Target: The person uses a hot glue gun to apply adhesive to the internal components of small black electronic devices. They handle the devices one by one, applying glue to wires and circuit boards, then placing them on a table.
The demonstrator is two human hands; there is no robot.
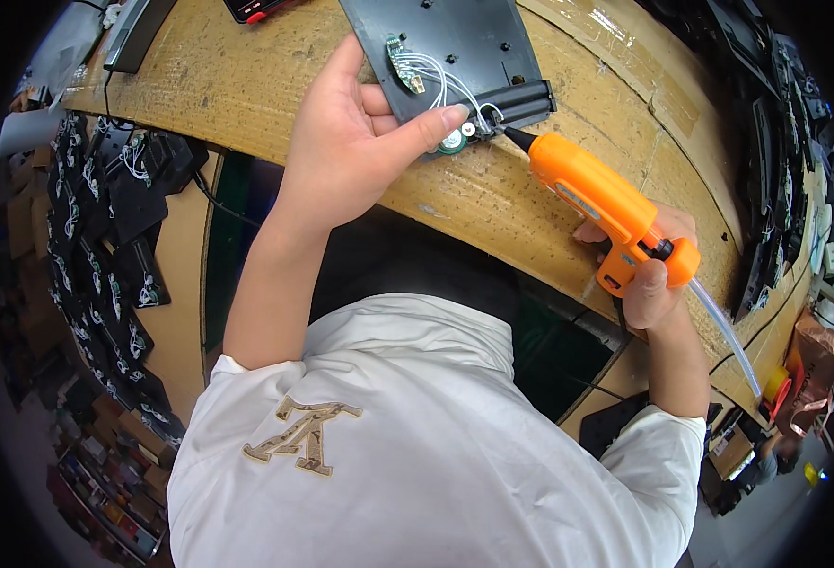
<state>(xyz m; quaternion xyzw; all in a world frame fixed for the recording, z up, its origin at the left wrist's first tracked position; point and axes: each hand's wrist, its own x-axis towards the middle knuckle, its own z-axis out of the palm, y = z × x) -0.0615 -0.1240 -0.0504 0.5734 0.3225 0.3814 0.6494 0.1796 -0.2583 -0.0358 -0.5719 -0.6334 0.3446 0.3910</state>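
In my left hand (355, 142) is a flat black plastic panel (469, 57), with the thumb on its near edge and the fingers beneath. White wires run across it from a small green circuit board (403, 68) to parts at the near corner, where a round green-edged piece (452, 142) sits beside my thumb. My right hand (653, 275) grips an orange hot glue gun (595, 185) by its handle. Its dark nozzle points at the wire ends by the panel's corner; whether it touches them I cannot tell. A clear glue stick (729, 336) sticks out of its back.
The cardboard-covered workbench (237, 85) has a worn surface. Many black panels with white wires (114, 275) are laid out on the left, and more black parts (781, 189) are stacked at the right. A black device with a red part (258, 9) lies at the far edge.
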